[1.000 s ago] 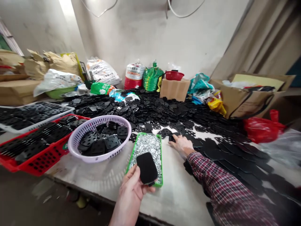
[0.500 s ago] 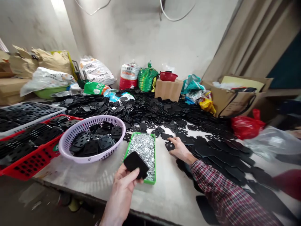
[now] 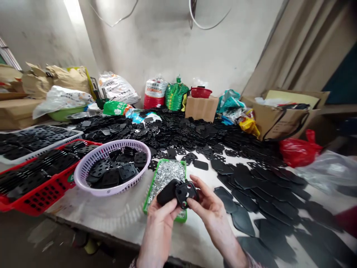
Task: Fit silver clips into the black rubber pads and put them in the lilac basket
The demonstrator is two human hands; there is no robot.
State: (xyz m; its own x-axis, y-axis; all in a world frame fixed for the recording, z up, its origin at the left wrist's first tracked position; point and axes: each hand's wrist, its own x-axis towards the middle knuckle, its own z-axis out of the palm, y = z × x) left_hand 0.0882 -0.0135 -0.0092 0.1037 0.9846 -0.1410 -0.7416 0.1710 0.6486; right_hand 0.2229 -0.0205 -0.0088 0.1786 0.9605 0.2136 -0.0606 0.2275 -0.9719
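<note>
My left hand (image 3: 161, 219) is closed on a smooth black plate (image 3: 167, 192) with rounded corners, its thumb lying along the near edge. In my right hand (image 3: 209, 203) a black perforated plate (image 3: 186, 193) is pinched between thumb and fingers. The two plates meet and partly overlap above a green tray (image 3: 184, 219), which is full of small silvery metal pieces (image 3: 169, 171) like rivets or pins. The perforated plate has several round holes. My fingertips behind the plates are hidden.
A lilac basket (image 3: 111, 191) of black plates stands left, beside a red crate (image 3: 52, 190) and a white crate (image 3: 60, 140). Loose perforated plates (image 3: 189, 130) heap up at the back. Smooth black plates (image 3: 259, 193) spread rightward. A cardboard box (image 3: 201, 108) stands behind the heap.
My right hand has lifted a perforated plate off the table and brought it left to the plate in my left hand. The left plate has turned slightly and now overlaps it.
</note>
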